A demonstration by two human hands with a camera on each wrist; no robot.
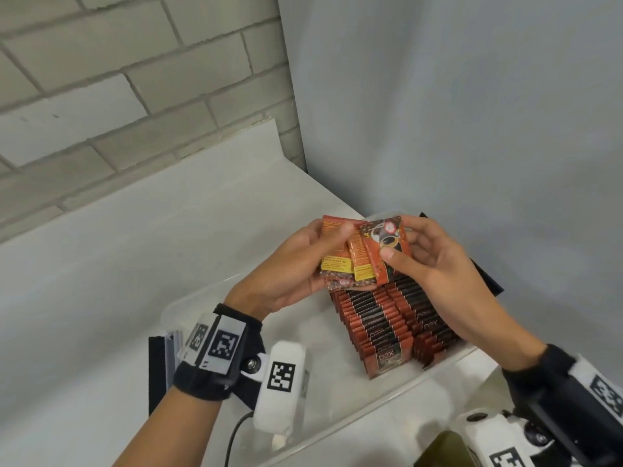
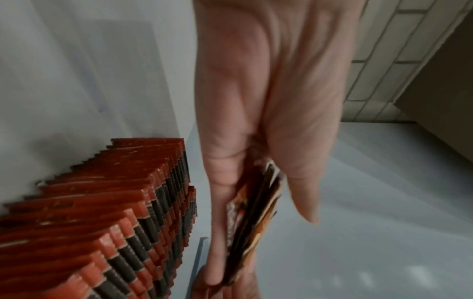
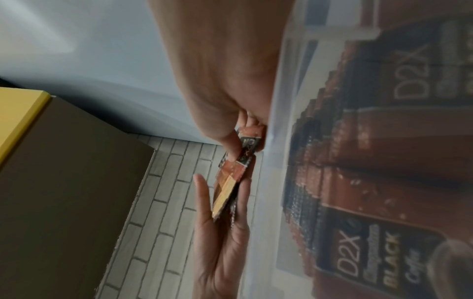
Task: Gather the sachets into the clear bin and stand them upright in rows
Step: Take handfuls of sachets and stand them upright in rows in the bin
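While the left hand (image 1: 296,264) holds a small fan of loose sachets (image 1: 357,254) above the far end of the clear bin (image 1: 438,369), the right hand (image 1: 435,264) pinches the front one, so both grips are narrow on packets. Two upright rows (image 1: 391,328) already fill the bin's right side. It would be best to square the fan's edges first, then lower it as one block against the rows' far end.
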